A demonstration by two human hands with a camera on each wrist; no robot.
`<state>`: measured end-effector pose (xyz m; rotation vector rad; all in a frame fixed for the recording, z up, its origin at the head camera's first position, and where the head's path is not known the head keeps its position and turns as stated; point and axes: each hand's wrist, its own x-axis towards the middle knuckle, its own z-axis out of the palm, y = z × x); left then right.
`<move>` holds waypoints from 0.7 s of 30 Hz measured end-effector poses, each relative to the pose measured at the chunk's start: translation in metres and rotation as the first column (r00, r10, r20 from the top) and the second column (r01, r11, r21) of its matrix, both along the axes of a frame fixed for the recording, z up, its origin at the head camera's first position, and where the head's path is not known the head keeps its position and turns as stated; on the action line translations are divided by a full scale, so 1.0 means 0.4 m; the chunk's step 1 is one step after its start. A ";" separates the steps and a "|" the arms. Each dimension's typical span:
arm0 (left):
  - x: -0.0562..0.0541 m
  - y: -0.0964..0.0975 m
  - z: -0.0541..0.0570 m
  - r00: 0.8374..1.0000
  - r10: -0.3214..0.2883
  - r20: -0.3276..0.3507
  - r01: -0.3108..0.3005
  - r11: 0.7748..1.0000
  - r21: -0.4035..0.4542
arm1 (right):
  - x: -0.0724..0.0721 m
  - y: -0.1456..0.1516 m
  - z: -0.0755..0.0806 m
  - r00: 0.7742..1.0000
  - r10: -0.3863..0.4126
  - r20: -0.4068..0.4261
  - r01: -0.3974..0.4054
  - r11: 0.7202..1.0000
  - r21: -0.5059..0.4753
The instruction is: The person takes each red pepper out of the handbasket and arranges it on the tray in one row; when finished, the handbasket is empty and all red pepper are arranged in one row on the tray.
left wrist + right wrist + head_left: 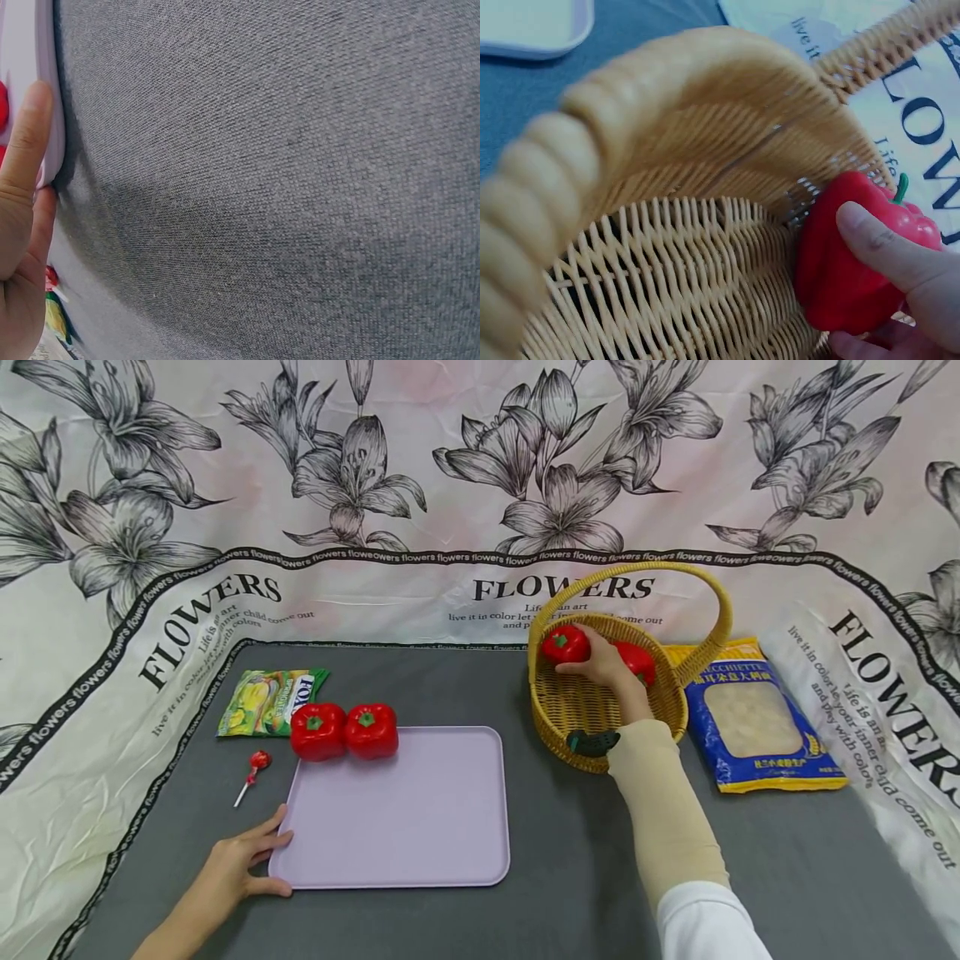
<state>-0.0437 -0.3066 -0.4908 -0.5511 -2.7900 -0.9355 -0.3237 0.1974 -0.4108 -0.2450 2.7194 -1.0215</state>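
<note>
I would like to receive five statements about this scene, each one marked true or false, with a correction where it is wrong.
1. The person's right grip holds a red pepper. True.
2. The person's left grip holds the lollipop. False: it touches the tray near a corner, and the lollipop lies apart from it.
3. Two more red peppers are side by side at the tray's far-left corner. True.
4. The blue-and-yellow bag lies to the left of the tray. False: it lies to the right of the basket.
5. The basket's handle is upright. True.
</note>
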 end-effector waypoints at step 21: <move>-0.002 0.004 0.002 1.000 -0.005 -0.011 0.005 1.000 -0.014 | 0.044 0.082 -0.013 0.983 -0.019 0.185 0.084 0.933 -0.350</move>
